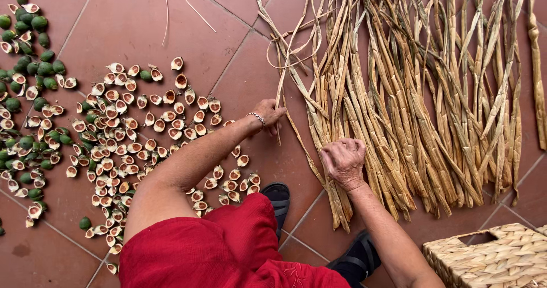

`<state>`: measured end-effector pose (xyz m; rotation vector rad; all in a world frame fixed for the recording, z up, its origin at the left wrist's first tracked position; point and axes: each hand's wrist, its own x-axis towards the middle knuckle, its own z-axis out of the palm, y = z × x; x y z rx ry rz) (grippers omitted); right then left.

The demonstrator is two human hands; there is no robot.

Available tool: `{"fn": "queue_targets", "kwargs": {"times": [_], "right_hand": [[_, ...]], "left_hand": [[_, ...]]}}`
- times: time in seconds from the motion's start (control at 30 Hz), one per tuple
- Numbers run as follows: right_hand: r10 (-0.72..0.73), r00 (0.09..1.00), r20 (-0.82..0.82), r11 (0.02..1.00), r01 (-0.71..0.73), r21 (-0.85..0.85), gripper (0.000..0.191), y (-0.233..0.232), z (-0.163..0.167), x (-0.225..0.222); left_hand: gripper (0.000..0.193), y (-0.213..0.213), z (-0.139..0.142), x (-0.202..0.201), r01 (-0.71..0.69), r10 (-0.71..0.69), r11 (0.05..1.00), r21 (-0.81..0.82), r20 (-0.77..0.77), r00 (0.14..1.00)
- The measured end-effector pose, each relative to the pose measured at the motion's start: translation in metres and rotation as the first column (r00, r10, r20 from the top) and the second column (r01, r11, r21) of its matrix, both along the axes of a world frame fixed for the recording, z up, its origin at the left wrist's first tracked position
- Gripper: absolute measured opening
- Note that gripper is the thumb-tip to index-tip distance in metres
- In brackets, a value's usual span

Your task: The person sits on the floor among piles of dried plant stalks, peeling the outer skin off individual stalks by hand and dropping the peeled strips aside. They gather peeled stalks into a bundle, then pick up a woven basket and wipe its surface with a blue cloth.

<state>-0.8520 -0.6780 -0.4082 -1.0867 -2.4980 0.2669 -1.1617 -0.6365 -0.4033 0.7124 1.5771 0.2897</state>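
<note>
Long dried, straw-coloured plant strips (410,94) lie side by side on the red tiled floor. My left hand (268,114), with a thin bracelet at the wrist, pinches one loose strip (282,77) at the left edge of the pile. My right hand (343,161) is closed around the lower ends of several strips near the pile's bottom left. I wear a red garment (228,248) and dark sandals (278,197).
Several halved nuts with pale shells (131,145) are spread on the tiles at the left, with whole green nuts (34,66) beyond them. A woven basket (496,256) stands at the bottom right corner.
</note>
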Motion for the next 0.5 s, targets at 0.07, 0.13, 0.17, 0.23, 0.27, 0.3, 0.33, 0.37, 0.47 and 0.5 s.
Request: {"fn": "queue_targets", "kwargs": {"times": [0.07,0.13,0.17,0.23,0.27,0.3,0.33,0.37,0.47,0.5], "right_hand": [[-0.043,0.998,-0.048,0.998,0.045,0.037,0.019,0.017,0.007,-0.014],[-0.066,0.993,-0.101,0.998,0.066,-0.006,0.024,0.035,0.015,-0.032],[-0.069,0.989,-0.132,0.996,0.06,-0.068,0.029,0.044,0.018,-0.043],[-0.091,0.984,-0.151,0.992,0.076,-0.099,0.04,0.06,0.023,-0.064],[-0.106,0.985,-0.139,0.993,0.098,-0.065,0.045,0.067,0.025,-0.074],[-0.119,0.985,-0.128,0.993,0.116,-0.03,0.05,0.072,0.027,-0.083],[-0.171,0.978,-0.122,0.979,0.155,-0.129,0.049,0.076,0.028,-0.09],[-0.222,0.969,-0.11,0.955,0.193,-0.224,0.047,0.08,0.03,-0.097],[-0.321,0.947,0.02,0.864,0.301,-0.405,0.02,0.087,0.032,-0.101],[-0.341,0.936,0.08,0.828,0.34,-0.446,0.01,0.087,0.032,-0.098]], "left_hand": [[0.021,0.008,0.006,-0.006,0.006,0.0,0.996,0.093,-0.064,0.998],[0.021,0.01,0.012,-0.006,0.021,-0.013,0.995,0.102,-0.081,0.997],[0.021,0.008,0.014,-0.004,0.032,-0.023,0.994,0.103,-0.091,0.996],[0.024,-0.004,0.018,0.004,0.058,-0.056,0.995,0.084,-0.018,0.998],[0.026,-0.011,0.019,0.008,0.069,-0.07,0.995,0.074,0.019,0.997],[0.027,-0.017,0.018,0.012,0.067,-0.07,0.995,0.068,0.044,0.997],[0.028,-0.023,0.017,0.016,0.063,-0.067,0.996,0.063,0.071,0.995],[0.029,-0.026,0.015,0.019,0.059,-0.065,0.996,0.059,0.099,0.993],[0.034,-0.03,0.003,0.022,0.04,-0.046,0.999,0.033,0.219,0.975],[0.033,-0.029,-0.002,0.023,0.041,-0.051,0.998,0.046,0.233,0.971]]}}
